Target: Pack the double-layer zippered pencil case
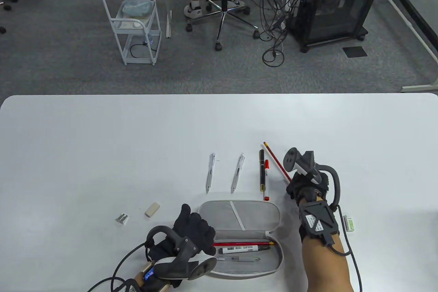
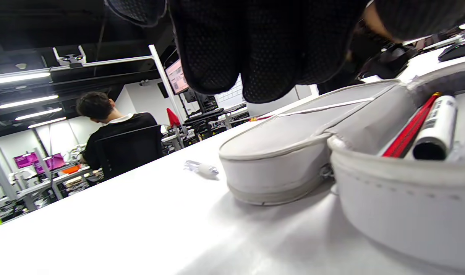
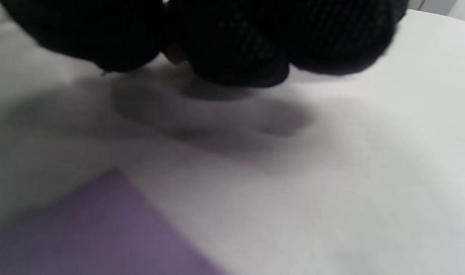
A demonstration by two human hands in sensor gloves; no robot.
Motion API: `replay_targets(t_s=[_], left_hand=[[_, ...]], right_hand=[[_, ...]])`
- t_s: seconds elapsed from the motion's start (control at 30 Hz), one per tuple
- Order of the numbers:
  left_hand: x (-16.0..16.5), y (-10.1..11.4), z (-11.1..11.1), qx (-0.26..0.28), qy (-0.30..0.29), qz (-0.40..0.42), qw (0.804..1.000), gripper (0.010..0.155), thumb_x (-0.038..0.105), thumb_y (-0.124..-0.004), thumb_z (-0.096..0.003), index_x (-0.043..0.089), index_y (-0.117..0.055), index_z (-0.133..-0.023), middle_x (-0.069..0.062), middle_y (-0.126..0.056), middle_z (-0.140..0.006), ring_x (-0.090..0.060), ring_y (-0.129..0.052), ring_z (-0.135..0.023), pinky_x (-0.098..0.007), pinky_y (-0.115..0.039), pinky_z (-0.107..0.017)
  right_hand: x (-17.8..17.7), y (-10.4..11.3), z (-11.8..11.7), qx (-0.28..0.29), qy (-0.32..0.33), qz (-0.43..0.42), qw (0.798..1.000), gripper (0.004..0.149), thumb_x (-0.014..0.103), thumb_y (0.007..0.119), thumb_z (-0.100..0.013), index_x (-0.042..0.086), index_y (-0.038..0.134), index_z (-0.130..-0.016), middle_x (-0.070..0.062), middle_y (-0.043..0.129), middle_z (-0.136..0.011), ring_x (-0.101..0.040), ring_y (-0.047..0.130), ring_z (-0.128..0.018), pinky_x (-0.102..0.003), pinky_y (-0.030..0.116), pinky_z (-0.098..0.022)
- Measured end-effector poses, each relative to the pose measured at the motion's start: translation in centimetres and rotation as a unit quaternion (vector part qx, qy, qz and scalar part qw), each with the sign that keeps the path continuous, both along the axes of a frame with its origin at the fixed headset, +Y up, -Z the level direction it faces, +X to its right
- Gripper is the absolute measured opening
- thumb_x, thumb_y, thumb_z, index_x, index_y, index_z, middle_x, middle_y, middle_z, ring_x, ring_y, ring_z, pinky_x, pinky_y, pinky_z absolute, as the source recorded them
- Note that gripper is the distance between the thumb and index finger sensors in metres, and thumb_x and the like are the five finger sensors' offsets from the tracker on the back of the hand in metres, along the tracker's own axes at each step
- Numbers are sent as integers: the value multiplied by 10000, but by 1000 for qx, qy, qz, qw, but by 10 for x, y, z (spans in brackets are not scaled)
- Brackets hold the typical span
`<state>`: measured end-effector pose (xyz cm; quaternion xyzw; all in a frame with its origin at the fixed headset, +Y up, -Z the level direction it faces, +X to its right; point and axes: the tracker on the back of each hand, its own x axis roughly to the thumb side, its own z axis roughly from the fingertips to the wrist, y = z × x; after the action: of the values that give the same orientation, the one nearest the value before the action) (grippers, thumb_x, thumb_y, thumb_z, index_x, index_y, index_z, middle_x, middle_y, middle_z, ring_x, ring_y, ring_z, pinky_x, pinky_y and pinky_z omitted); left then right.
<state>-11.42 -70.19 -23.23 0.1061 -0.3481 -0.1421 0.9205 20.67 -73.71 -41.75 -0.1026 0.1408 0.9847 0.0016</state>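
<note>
lying outside the case (image 1: 239,215): two clear pens (image 1: 210,172), two pencils (image 1: 277,162).

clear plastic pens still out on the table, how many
2. One clear plastic pen lies beyond the open grey zippered pencil case; the second lies just right of it. A similar clear pen is already inside the case.

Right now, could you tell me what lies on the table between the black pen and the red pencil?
A slim white marker with red caps lies between the black pen and the red pencil, seen in the table view.
</note>
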Motion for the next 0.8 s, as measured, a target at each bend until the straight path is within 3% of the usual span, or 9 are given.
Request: replay_targets(t_s=[0.13, 0.27, 0.33, 0.5, 0.67, 0.8], left_hand=[[-13, 1, -11, -2, 32, -4, 999, 544, 623, -669, -424, 302, -821, -835, 39, -931, -872, -308, -906, -866, -586, -575, -735], [-33, 0, -29, -17, 83, 4, 996, 545, 623, -666, -425, 302, -817, -839, 37, -930, -873, -309, -904, -868, -586, -574, -735], [-44, 0, -36, -24, 109, 9, 994, 546, 623, -666, -426, 300, -818, -839, 36, -929, -874, -311, -903, -869, -588, -573, -735], [-62, 4, -42, -31, 147, 33, 988, 550, 624, -664, -428, 299, -816, -844, 34, -929, -877, -313, -903, -870, -590, -573, -734], [-65, 4, -44, -31, 159, 33, 986, 552, 625, -663, -428, 299, -816, -845, 34, -929, -879, -313, -903, -871, -591, -574, -734], [-61, 0, -47, -36, 165, 22, 985, 555, 627, -662, -427, 298, -816, -846, 33, -928, -880, -315, -902, -872, -592, -572, -734]], right_hand=[[-13, 31, 40, 99, 118, -9, 988, 520, 495, 895, -341, 90, 919, -666, -20, 995, -417, -247, 940, -384, -530, 653, -589], [-42, 60, 105, 166, 277, 53, 945, 518, 506, 892, -332, 114, 920, -669, -3, 1000, -422, -234, 948, -395, -524, 656, -599], [-56, 64, 135, 166, 336, 65, 925, 518, 510, 890, -330, 126, 919, -675, 5, 1002, -430, -228, 950, -405, -522, 653, -606], [-81, 44, 184, 112, 423, 88, 895, 515, 512, 888, -331, 141, 916, -688, 8, 1004, -460, -230, 953, -442, -528, 633, -628], [-95, 17, 200, 84, 458, 143, 873, 516, 514, 884, -330, 148, 909, -693, 12, 1003, -479, -227, 954, -464, -525, 623, -639], [-102, 14, 202, 77, 464, 164, 867, 519, 513, 879, -341, 144, 900, -704, 13, 999, -493, -229, 951, -475, -523, 619, -641]])
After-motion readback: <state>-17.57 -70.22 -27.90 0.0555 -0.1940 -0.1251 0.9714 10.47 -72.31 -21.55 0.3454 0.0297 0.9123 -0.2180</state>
